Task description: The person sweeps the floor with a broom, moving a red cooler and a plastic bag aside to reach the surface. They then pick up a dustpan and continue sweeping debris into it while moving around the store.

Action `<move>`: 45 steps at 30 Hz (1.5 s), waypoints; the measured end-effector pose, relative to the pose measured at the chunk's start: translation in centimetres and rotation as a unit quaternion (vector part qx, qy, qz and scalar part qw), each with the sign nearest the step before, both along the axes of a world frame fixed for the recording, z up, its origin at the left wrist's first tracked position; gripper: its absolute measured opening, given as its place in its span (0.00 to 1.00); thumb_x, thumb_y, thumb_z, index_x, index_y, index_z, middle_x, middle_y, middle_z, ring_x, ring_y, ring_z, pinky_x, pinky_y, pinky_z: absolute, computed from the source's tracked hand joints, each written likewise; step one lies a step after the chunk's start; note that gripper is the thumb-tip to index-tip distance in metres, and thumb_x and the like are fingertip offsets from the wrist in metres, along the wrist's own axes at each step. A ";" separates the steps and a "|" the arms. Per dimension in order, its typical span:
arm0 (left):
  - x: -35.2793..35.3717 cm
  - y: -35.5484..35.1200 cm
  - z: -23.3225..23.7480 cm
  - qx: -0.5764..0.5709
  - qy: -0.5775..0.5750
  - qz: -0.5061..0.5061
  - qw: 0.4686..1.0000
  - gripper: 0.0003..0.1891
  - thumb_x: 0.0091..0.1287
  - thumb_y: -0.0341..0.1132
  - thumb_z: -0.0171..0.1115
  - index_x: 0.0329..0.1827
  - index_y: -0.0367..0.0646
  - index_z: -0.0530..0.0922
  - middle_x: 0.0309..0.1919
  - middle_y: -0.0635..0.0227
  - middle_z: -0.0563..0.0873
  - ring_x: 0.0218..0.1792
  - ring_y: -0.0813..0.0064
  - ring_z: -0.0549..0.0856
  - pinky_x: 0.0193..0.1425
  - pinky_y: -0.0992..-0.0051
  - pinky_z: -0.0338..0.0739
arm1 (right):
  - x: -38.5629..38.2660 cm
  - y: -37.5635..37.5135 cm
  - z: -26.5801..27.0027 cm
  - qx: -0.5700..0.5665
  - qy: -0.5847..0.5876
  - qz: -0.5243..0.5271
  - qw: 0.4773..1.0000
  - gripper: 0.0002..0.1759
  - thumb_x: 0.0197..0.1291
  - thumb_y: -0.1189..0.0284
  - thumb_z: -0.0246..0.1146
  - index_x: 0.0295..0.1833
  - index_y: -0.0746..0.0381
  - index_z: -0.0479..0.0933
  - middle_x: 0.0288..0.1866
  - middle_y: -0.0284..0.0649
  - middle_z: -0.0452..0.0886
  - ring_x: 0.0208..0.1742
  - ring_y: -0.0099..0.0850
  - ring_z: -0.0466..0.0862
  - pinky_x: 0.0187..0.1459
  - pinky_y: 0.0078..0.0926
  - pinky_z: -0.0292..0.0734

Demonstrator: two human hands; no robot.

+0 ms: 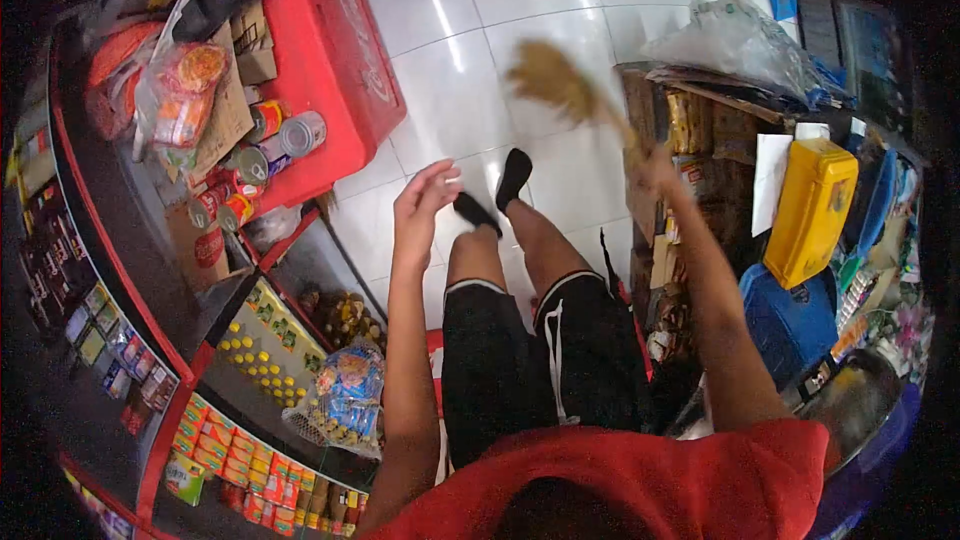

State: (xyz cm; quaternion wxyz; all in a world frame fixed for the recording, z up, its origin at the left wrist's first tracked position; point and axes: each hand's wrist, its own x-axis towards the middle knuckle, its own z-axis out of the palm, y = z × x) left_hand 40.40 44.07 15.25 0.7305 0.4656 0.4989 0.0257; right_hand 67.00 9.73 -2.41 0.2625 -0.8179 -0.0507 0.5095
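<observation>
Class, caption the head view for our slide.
Right hand holds a straw broom above the tiled floor, left hand open.

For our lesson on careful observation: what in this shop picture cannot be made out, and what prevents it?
1. Head view: the brush is smeared by motion, so its kind is unclear.
2. Head view: the right hand is blurred too, so its grip cannot be seen.
3. Head view: labels on the tins are too small to read.
4. Head view: the lens's dark border cuts off the shelf packets at the left.
</observation>
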 end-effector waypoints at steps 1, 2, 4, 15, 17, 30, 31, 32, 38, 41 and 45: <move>0.7 0.6 0.9 -0.019 -0.024 -0.009 0.999 0.15 0.65 0.33 0.47 0.52 0.35 0.71 0.43 0.61 0.79 0.41 0.74 0.79 0.50 0.75 0.72 | 2.3 2.6 0.9 -0.015 -0.029 -0.041 0.999 0.29 0.47 0.73 0.59 0.57 0.63 0.62 0.27 0.43 0.77 0.20 0.30 0.76 0.16 0.31 0.71; 1.3 0.9 1.2 -0.036 -0.052 -0.016 0.998 0.15 0.65 0.33 0.47 0.52 0.34 0.70 0.44 0.61 0.79 0.41 0.74 0.79 0.50 0.75 0.72 | 2.9 5.8 2.5 -0.023 -0.050 -0.077 0.996 0.29 0.47 0.74 0.59 0.58 0.63 0.63 0.27 0.43 0.77 0.19 0.29 0.76 0.16 0.29 0.71; 2.1 1.9 1.1 -0.045 -0.067 -0.022 0.996 0.15 0.65 0.33 0.48 0.52 0.34 0.70 0.44 0.61 0.79 0.41 0.75 0.79 0.50 0.76 0.72 | 1.8 10.3 4.6 -0.005 -0.082 -0.110 0.990 0.29 0.47 0.76 0.58 0.59 0.62 0.63 0.27 0.41 0.77 0.18 0.26 0.75 0.16 0.27 0.70; 2.1 5.7 -6.6 0.182 -0.027 -0.275 0.944 0.27 0.59 0.41 0.54 0.55 0.28 0.63 0.49 0.42 0.70 0.52 0.50 0.69 0.57 0.64 0.63 | -15.4 28.8 15.9 0.070 0.199 -0.089 0.973 0.33 0.44 0.77 0.63 0.60 0.63 0.65 0.29 0.38 0.77 0.19 0.25 0.75 0.21 0.22 0.70; 2.8 6.1 -9.4 0.084 -0.074 -0.245 0.963 0.29 0.59 0.42 0.53 0.56 0.28 0.62 0.51 0.40 0.69 0.53 0.50 0.69 0.58 0.63 0.63 | -13.5 30.2 5.2 0.092 0.219 -0.143 0.961 0.31 0.46 0.73 0.63 0.57 0.72 0.64 0.27 0.39 0.78 0.21 0.23 0.75 0.21 0.20 0.70; 9.8 20.8 -9.1 0.450 0.104 -0.271 0.844 0.19 0.53 0.27 0.54 0.50 0.36 0.70 0.52 0.44 0.68 0.55 0.49 0.67 0.61 0.61 0.61 | -5.8 32.5 10.8 0.149 0.235 -0.103 0.955 0.26 0.44 0.70 0.65 0.50 0.71 0.69 0.27 0.38 0.76 0.24 0.24 0.75 0.25 0.20 0.71; 10.2 22.6 -9.4 0.496 0.126 -0.267 0.816 0.19 0.53 0.27 0.54 0.50 0.36 0.69 0.53 0.44 0.67 0.56 0.49 0.66 0.61 0.60 0.60 | -3.6 33.6 8.7 0.144 0.293 -0.121 0.937 0.24 0.44 0.70 0.64 0.48 0.71 0.70 0.25 0.38 0.76 0.20 0.24 0.74 0.21 0.20 0.69; 10.6 24.4 -9.7 0.540 0.150 -0.262 0.786 0.20 0.53 0.28 0.54 0.51 0.36 0.69 0.54 0.44 0.66 0.56 0.49 0.65 0.62 0.60 0.58 | -3.3 33.7 3.4 0.183 0.206 -0.161 0.948 0.28 0.45 0.71 0.62 0.53 0.72 0.67 0.24 0.39 0.75 0.16 0.24 0.71 0.17 0.20 0.69; 13.5 32.6 -12.6 0.607 0.133 -0.337 0.707 0.21 0.53 0.29 0.54 0.52 0.37 0.68 0.58 0.48 0.63 0.62 0.52 0.60 0.65 0.57 0.53 | -1.2 33.0 10.0 0.182 0.182 -0.244 0.935 0.38 0.39 0.79 0.64 0.61 0.69 0.61 0.33 0.45 0.76 0.22 0.29 0.76 0.20 0.24 0.75; 15.7 34.5 -15.2 0.651 0.165 -0.387 0.632 0.21 0.53 0.34 0.53 0.51 0.40 0.69 0.59 0.56 0.64 0.65 0.57 0.57 0.67 0.51 0.44 | -1.4 33.2 3.3 0.181 0.175 -0.101 0.963 0.33 0.40 0.79 0.64 0.57 0.68 0.65 0.27 0.42 0.77 0.21 0.26 0.76 0.17 0.24 0.73; 16.5 34.8 -16.3 0.668 0.216 -0.414 0.580 0.18 0.49 0.33 0.54 0.45 0.45 0.74 0.54 0.61 0.70 0.62 0.63 0.62 0.66 0.48 0.41 | 8.9 40.3 1.2 0.042 0.207 -0.115 0.971 0.31 0.43 0.80 0.64 0.57 0.70 0.64 0.20 0.41 0.76 0.13 0.26 0.73 0.15 0.24 0.70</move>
